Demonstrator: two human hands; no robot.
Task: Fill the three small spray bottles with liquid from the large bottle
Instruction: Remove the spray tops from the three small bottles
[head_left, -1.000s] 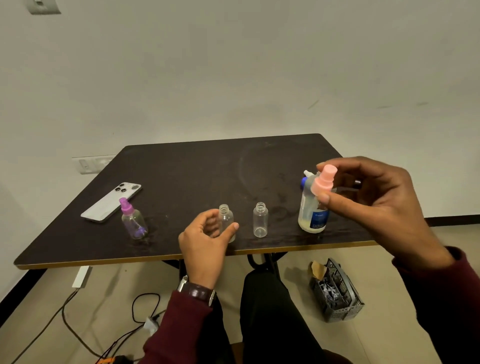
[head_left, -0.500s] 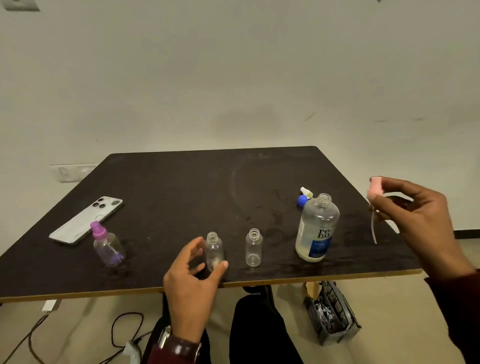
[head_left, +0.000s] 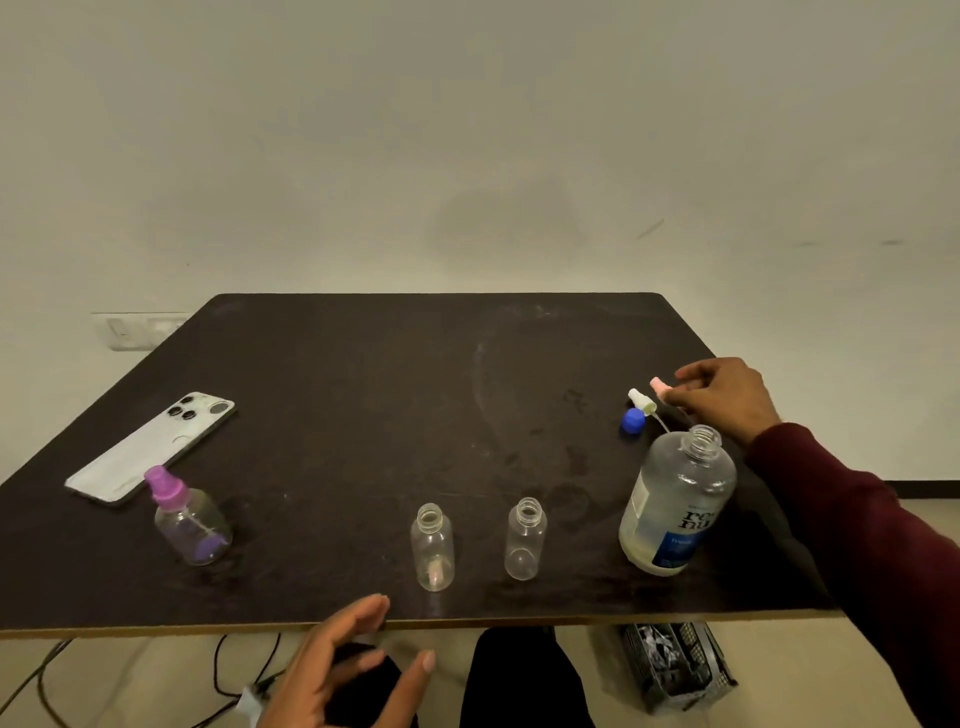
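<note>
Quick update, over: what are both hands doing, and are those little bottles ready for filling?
Right hand setting pink sprayer down. Left hand open, empty. Two small bottles uncapped, purple one capped. Nothing blocking.

A white phone (head_left: 150, 448) lies camera side up on the dark table (head_left: 363, 374). Below, a black basket (head_left: 675, 670) and cables (head_left: 47, 675) sit on the floor.

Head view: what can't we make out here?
- Pink spray cap: mostly hidden under the right hand; whether the fingers pinch it or have let go is unclear.
- Large bottle: label print too small to read.
- Left hand: wrist cut off by the bottom edge.
- Black basket under the table: contents too dark and blurred.
</note>
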